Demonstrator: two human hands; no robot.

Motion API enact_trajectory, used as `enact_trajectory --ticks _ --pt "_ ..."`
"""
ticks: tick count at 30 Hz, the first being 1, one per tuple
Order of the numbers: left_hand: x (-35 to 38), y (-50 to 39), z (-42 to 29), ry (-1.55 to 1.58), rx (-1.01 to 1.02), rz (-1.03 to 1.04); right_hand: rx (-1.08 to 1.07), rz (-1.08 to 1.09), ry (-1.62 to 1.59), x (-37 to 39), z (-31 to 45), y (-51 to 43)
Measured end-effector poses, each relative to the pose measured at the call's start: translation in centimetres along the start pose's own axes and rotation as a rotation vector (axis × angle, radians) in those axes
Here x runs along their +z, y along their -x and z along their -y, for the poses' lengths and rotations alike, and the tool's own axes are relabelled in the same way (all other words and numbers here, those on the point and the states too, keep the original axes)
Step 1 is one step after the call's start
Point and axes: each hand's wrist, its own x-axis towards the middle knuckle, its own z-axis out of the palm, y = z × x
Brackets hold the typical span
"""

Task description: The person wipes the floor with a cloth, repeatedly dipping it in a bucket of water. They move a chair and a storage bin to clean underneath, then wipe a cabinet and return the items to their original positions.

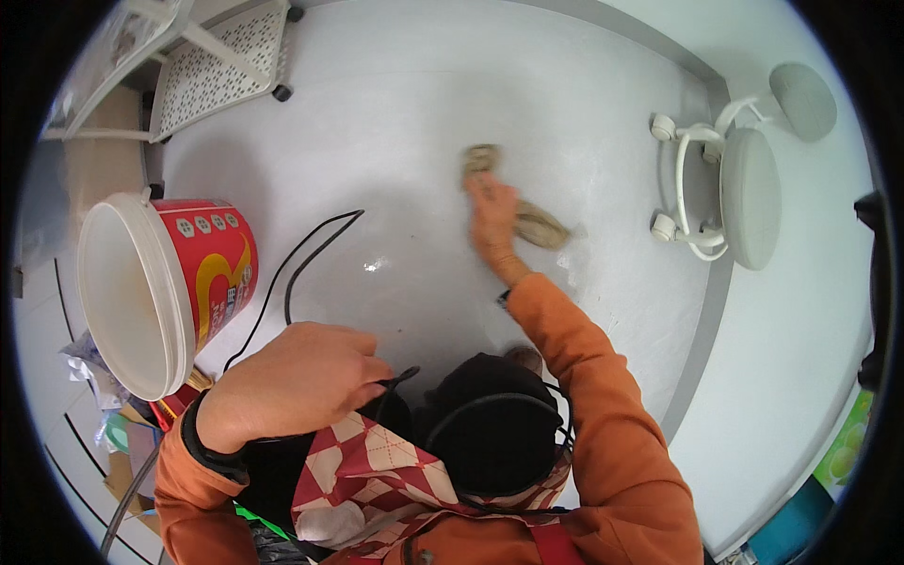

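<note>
My right hand (492,219) grips a damp-looking greyish-brown cloth (540,226) against the pale floor (424,106). The cloth sticks out on both sides of the hand and is slightly blurred. Closer to my body, my left hand (304,378) hovers or rests over my knee with its fingers curled. A thin black loop of cord (404,376) lies by its fingertips; whether they hold it is hidden. Wet, shiny patches (376,264) show on the floor between the hands and beside the cloth. A checked red-and-cream apron (374,452) covers my lap.
To the left stands a red plastic bucket (215,261) with a white rim, bearing writing. A black cable (289,282) loops beside it. Farther back is a white wheeled rack (219,78). A wheeled stool (752,198) stands by the white wall (784,339) at right.
</note>
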Motion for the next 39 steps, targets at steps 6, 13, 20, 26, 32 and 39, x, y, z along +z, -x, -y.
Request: enact_trajectory --ticks 6,13,20,26,32,39 --pt "0.3 -1.2 -3.5 -0.096 -0.065 -0.023 -0.434 0.676 -0.556 -0.4 10.7 5.9" --pt "0.6 -3.7 -4.9 -0.099 -0.093 0.020 -0.160 0.412 -0.847 -11.1 4.1 0.7" --pt "0.6 -6.7 -5.6 -0.146 -0.064 0.040 0.211 -0.015 0.107 -14.3 -10.0 -3.0" --pt "0.5 -6.6 -6.4 -0.117 -0.171 0.027 -0.278 0.236 -0.116 -9.7 -5.4 7.3" --pt "0.7 -8.6 -6.4 -0.120 -0.155 0.085 -0.150 0.288 -0.602 -15.2 -4.0 5.3" --pt "0.8 -9.3 -5.9 -0.060 -0.192 0.098 0.140 -0.133 0.015 -22.5 -18.1 -5.0"
